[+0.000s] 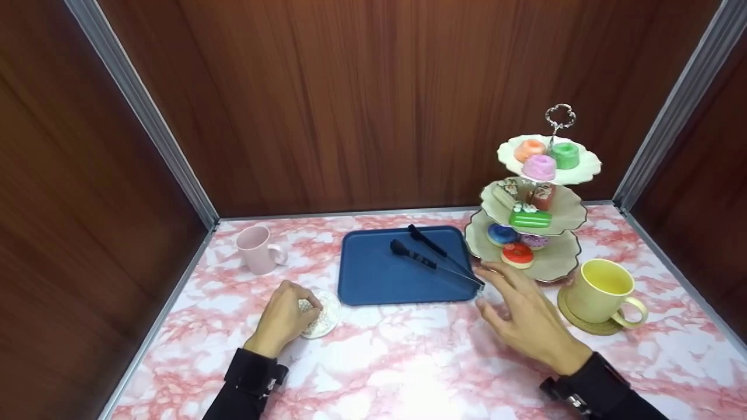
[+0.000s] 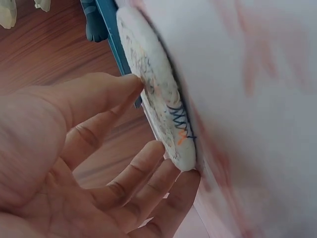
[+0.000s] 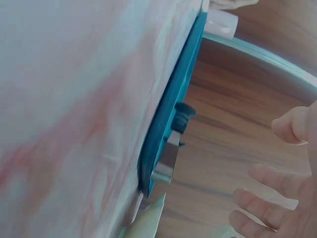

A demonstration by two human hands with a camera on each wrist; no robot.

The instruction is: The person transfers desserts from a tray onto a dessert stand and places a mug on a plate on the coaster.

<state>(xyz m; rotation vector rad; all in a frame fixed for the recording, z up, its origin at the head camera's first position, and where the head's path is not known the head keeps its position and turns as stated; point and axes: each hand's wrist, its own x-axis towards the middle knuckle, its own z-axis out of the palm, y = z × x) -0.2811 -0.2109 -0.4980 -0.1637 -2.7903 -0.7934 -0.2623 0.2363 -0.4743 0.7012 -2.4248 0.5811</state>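
My left hand (image 1: 283,319) is at a round white coaster (image 1: 330,316) that lies on the marbled surface. In the left wrist view, its thumb meets the coaster's patterned top (image 2: 157,94) while other fingertips curl at the rim, where coloured stitching shows. On the blue tray (image 1: 370,280) rest metal tongs (image 1: 423,260) with black grips and dark paw-shaped tips. My right hand (image 1: 525,318), fingers spread and holding nothing, hovers by the tongs' joined end near the tray's right corner; the right wrist view shows a gap between it and the tongs (image 3: 168,153).
Right of the tray rises a three-tier stand (image 1: 554,256) bearing several toy cakes and doughnuts. A yellow mug (image 1: 601,294) sits on a round coaster (image 1: 575,318) at far right. At back left is a pink mug (image 1: 257,254). Wood-grain panels (image 1: 373,105) enclose the sides and back.
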